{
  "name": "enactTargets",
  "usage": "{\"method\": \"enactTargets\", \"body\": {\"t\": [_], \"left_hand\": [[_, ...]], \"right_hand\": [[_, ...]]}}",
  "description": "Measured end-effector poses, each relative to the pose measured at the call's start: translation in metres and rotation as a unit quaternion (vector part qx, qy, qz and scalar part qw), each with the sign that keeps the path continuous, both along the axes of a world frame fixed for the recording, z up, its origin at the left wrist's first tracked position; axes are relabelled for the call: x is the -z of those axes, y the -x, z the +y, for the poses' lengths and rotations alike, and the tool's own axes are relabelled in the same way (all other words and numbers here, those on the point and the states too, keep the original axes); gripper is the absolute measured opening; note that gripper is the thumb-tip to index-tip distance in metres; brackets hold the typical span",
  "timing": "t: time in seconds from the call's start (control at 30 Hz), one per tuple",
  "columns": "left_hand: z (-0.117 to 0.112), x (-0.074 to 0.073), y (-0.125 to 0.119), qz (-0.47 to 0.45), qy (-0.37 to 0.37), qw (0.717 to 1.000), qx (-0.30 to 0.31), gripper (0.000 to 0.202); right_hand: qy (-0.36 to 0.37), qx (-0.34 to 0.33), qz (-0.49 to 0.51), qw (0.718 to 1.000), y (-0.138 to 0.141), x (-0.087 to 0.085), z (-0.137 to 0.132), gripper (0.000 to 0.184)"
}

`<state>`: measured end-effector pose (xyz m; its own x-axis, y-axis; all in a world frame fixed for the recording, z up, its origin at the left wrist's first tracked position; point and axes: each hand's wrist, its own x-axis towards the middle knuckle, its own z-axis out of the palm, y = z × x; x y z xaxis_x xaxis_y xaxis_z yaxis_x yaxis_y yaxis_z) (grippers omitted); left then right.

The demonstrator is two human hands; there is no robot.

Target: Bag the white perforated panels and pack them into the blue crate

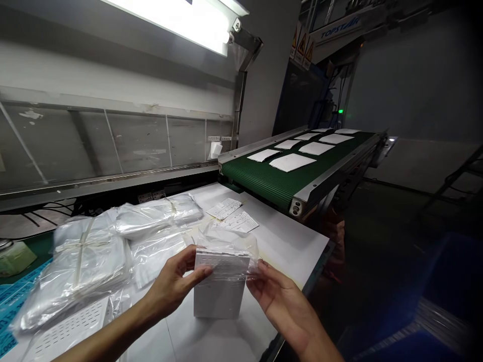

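My left hand (184, 274) is closed round the left edge of a small stack of white plastic panels (219, 296), thumb in front and fingers behind. The stack stands upright over the table, and its top edge shows several layers. A clear plastic bag (237, 241) drapes over the upper part of the panels. On the right side, my right hand (277, 291) pinches the edge of this bag between thumb and fingers, close to the panels' corner. Two loose white panels with markings (236, 221) lie on the table behind the bag.
Bundles of clear bags (88, 251), tied with string, lie at the left beside a slotted white panel (70, 329). A green conveyor belt (260, 176) behind the white tabletop (290, 239) carries several white panels. A lit lamp (188, 20) hangs above.
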<state>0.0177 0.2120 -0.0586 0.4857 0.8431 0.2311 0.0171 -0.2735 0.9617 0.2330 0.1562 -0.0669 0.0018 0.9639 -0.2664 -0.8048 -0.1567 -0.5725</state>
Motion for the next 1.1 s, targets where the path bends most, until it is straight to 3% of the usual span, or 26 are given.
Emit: {"method": "enactTargets", "body": {"t": [0.3, 0.5, 0.6, 0.7, 0.77, 0.83, 0.9, 1.0, 1.1], "left_hand": [[-0.005, -0.006, 0.001, 0.051, -0.044, 0.998, 0.004, 0.020], [-0.004, -0.002, 0.002, 0.038, -0.047, 0.998, 0.005, 0.021], [-0.008, 0.006, 0.006, 0.052, -0.033, 0.998, 0.017, 0.022], [-0.017, 0.014, 0.010, 0.085, -0.015, 0.995, 0.048, 0.031], [-0.021, 0.017, 0.011, 0.103, -0.009, 0.992, 0.070, 0.035], [-0.021, 0.017, 0.011, 0.100, -0.003, 0.992, 0.083, 0.039], [-0.018, 0.013, 0.009, 0.074, 0.008, 0.994, 0.082, 0.044], [-0.008, 0.007, 0.002, -0.002, 0.040, 0.996, 0.081, 0.045], [-0.004, 0.008, -0.003, -0.066, 0.072, 0.992, 0.075, 0.035]], "right_hand": [[-0.009, 0.045, -0.005, 0.999, 0.002, 0.018, 0.008, 0.014], [-0.019, 0.037, -0.179, 0.983, -0.004, 0.033, 0.001, 0.012], [-0.028, 0.043, -0.289, 0.956, -0.011, 0.036, -0.007, 0.015], [-0.080, 0.061, -0.374, 0.922, -0.013, 0.024, -0.009, 0.025], [-0.146, 0.027, -0.423, 0.894, -0.009, 0.013, -0.006, 0.042], [-0.188, -0.036, -0.463, 0.865, -0.001, 0.008, -0.003, 0.046], [-0.176, -0.085, -0.500, 0.844, 0.007, 0.014, -0.002, 0.040], [-0.131, -0.125, -0.556, 0.811, 0.012, 0.037, -0.004, 0.037], [-0.120, -0.117, -0.614, 0.771, 0.009, 0.052, -0.007, 0.040]]}}
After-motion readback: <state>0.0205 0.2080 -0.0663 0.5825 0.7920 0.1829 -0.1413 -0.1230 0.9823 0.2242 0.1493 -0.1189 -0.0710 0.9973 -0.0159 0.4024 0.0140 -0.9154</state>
